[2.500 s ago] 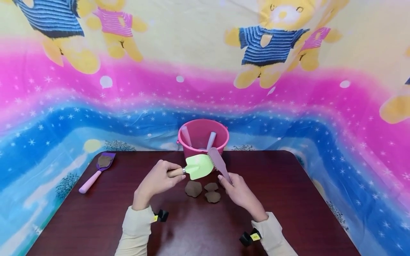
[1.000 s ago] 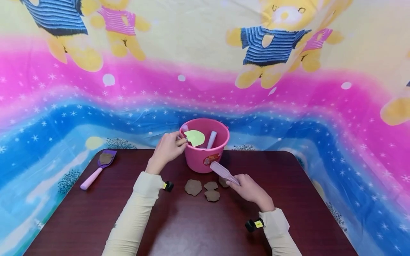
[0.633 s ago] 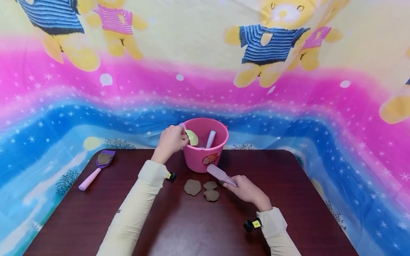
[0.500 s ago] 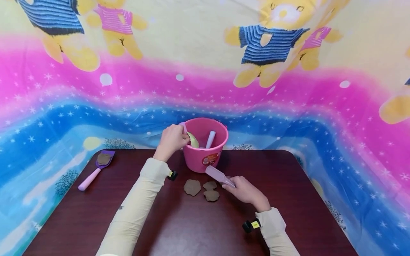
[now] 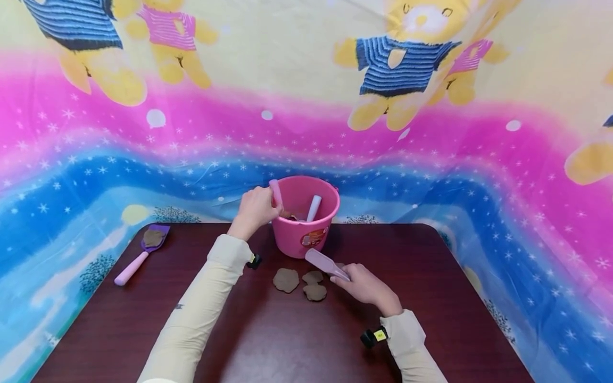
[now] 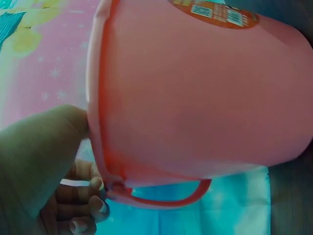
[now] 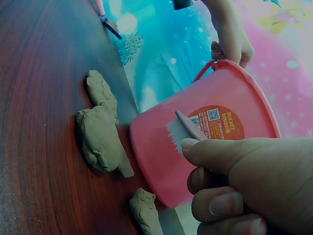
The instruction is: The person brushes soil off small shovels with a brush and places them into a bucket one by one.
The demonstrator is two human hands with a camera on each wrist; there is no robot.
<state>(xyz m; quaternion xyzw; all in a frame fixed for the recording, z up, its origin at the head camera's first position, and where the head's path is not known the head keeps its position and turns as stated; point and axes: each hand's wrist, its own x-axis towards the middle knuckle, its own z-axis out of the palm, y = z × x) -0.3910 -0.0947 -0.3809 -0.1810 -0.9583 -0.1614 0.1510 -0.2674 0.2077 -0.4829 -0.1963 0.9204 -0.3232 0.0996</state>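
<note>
My left hand (image 5: 256,210) is at the left rim of the pink bucket (image 5: 303,240), thumb and index tip reaching behind the rim in the left wrist view. It pinches a small trowel, whose wooden handle (image 5: 287,215) shows just inside the rim beside the fingertips; its green blade is hidden in the bucket. In my right hand (image 5: 366,287) is a pale purple brush (image 5: 323,263), held by the handle; its white bristles (image 7: 177,134) show in the right wrist view. Below it lie flattened lumps of brown clay (image 5: 286,280), one partly behind the right hand.
A pink handle (image 5: 275,192) and a pale blue handle (image 5: 314,208) stand in the bucket. A purple shovel (image 5: 131,268) bearing a clay lump (image 5: 154,238) lies at the table's left edge. A printed cloth (image 5: 215,127) hangs behind the dark table (image 5: 282,340).
My left hand has carried the trowel from over the clay to the bucket and tipped its blade down inside, out of sight. My right hand has lowered the brush to the clay.
</note>
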